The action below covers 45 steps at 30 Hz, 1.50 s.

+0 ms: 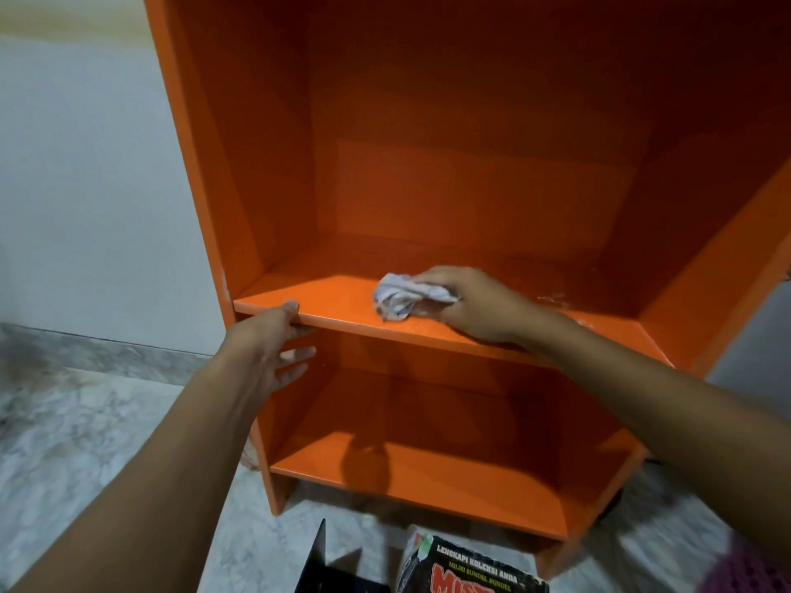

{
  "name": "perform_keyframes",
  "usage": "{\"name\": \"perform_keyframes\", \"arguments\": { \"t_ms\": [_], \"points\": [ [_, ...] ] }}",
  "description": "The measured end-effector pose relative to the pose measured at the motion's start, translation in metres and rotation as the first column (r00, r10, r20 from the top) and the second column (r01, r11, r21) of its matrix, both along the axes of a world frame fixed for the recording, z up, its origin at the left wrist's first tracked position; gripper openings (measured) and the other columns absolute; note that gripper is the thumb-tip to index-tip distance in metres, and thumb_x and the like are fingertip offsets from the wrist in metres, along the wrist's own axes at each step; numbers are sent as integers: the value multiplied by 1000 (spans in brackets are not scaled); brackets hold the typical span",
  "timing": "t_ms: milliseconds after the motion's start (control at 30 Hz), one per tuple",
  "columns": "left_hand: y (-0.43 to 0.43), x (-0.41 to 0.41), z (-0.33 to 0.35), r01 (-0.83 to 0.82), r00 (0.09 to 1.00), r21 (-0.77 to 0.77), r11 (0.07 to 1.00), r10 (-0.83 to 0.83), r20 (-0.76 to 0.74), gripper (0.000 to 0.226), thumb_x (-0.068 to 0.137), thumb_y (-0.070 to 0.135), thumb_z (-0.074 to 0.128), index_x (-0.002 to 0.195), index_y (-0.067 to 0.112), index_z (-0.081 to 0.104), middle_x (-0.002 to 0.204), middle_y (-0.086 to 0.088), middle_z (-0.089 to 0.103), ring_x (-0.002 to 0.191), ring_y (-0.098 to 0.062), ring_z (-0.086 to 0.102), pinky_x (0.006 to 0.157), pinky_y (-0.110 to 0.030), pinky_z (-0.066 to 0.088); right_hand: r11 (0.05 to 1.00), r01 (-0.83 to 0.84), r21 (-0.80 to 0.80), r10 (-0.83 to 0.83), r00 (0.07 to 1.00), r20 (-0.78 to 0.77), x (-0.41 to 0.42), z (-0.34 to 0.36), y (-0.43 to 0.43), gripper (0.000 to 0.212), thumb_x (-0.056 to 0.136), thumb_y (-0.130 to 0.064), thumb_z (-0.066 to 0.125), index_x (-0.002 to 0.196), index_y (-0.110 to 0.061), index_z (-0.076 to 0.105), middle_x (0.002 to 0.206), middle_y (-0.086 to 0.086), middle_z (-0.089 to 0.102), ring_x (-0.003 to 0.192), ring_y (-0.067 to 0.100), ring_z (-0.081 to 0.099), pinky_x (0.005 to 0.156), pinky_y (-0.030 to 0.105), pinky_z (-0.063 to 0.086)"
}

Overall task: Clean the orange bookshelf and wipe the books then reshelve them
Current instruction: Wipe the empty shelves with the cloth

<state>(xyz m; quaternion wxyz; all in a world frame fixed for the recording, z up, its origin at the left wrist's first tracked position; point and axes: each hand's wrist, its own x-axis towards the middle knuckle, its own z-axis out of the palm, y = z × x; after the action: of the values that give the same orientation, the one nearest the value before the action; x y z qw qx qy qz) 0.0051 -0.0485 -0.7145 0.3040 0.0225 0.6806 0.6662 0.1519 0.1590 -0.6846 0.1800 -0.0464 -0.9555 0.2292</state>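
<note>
The orange bookshelf stands against a pale wall with both its shelves bare. My right hand grips a crumpled white cloth and presses it on the middle shelf board. My left hand holds the front edge of that same board at its left end, thumb on top and fingers spread below. White dusty marks show on the board to the right of my right hand. A dark book with a red title lies on the floor at the bottom of the view.
A black flat object stands upright on the floor to the left of the book. The marble floor stretches out to the left of the bookshelf. The lower shelf holds nothing.
</note>
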Motion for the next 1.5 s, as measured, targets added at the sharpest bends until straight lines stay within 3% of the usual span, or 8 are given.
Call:
{"name": "perform_keyframes", "arguments": {
  "t_ms": [233, 433, 500, 567, 700, 1000, 1300, 1500],
  "points": [
    [-4, 3, 5, 22, 1000, -16, 1000, -22, 4, 33, 99, 41, 50, 122, 18, 56, 111, 2, 69, 92, -21, 62, 64, -36, 46, 949, -314, -11, 314, 949, 8, 46, 13, -71, 35, 89, 5, 62, 121, -9, 67, 118, 4, 67, 109, 8, 63, 91, 24, 50],
    [-4, -3, -1, -271, 959, -138, 953, 255, -124, 84, 79, 44, 77, 143, 13, 33, 144, -15, 43, 128, -41, 47, 98, -55, 47, 923, 385, -14, -384, 918, -100, 28, 55, 16, 30, 87, -3, 62, 108, -21, 72, 97, -5, 70, 86, 4, 62, 63, 12, 42],
    [-7, -4, 3, -394, 886, -238, 888, 297, -357, 92, 74, 44, 81, 143, 13, 27, 146, -20, 34, 132, -43, 38, 103, -58, 42, 785, 604, 136, -617, 782, 86, 13, 52, 59, 9, 90, -13, 63, 96, -14, 70, 91, 3, 69, 87, 16, 63, 56, 19, 41],
    [-9, -7, 6, -464, 779, -232, 855, 270, -565, 87, 77, 46, 77, 143, 15, 29, 145, -19, 34, 131, -42, 38, 101, -56, 41, 727, 663, 176, -686, 710, 161, -7, 34, 95, 24, 92, -26, 64, 109, -9, 69, 113, 13, 69, 100, 24, 65, 68, 24, 44],
    [-14, -22, 4, -479, 568, -93, 873, 228, -791, 64, 89, 57, 57, 140, 21, 43, 136, -10, 55, 118, -37, 56, 92, -56, 50, 738, 671, 69, -675, 735, 72, -56, 3, 123, 47, 91, -27, 67, 134, -9, 59, 140, 16, 54, 125, 34, 53, 101, 36, 44],
    [-35, -52, 3, -551, 202, -70, 832, 52, -978, 29, 100, 37, 46, 94, 17, 66, 87, -4, 70, 78, -25, 60, 58, -28, 34, 798, 602, 40, -603, 796, 52, -172, 5, 84, 23, 88, -13, 61, 106, 1, 64, 117, 26, 64, 104, 39, 64, 75, 36, 50],
    [-43, -66, 11, -436, 280, -171, 884, -47, -959, 32, 99, 39, 50, 99, 15, 72, 88, -7, 74, 72, -27, 65, 61, -29, 50, 830, 556, 44, -557, 830, 9, -238, 4, 26, 36, 93, -21, 61, 126, -7, 60, 131, 18, 59, 116, 35, 59, 92, 37, 50],
    [-46, -67, 19, -387, 342, -237, 891, -100, -934, 39, 99, 42, 49, 116, 13, 70, 103, -10, 74, 84, -30, 70, 74, -37, 55, 919, 392, 46, -394, 918, 42, -236, 1, -1, 23, 95, -31, 59, 109, -17, 69, 112, 10, 69, 96, 25, 64, 75, 31, 49]
  ]
}}
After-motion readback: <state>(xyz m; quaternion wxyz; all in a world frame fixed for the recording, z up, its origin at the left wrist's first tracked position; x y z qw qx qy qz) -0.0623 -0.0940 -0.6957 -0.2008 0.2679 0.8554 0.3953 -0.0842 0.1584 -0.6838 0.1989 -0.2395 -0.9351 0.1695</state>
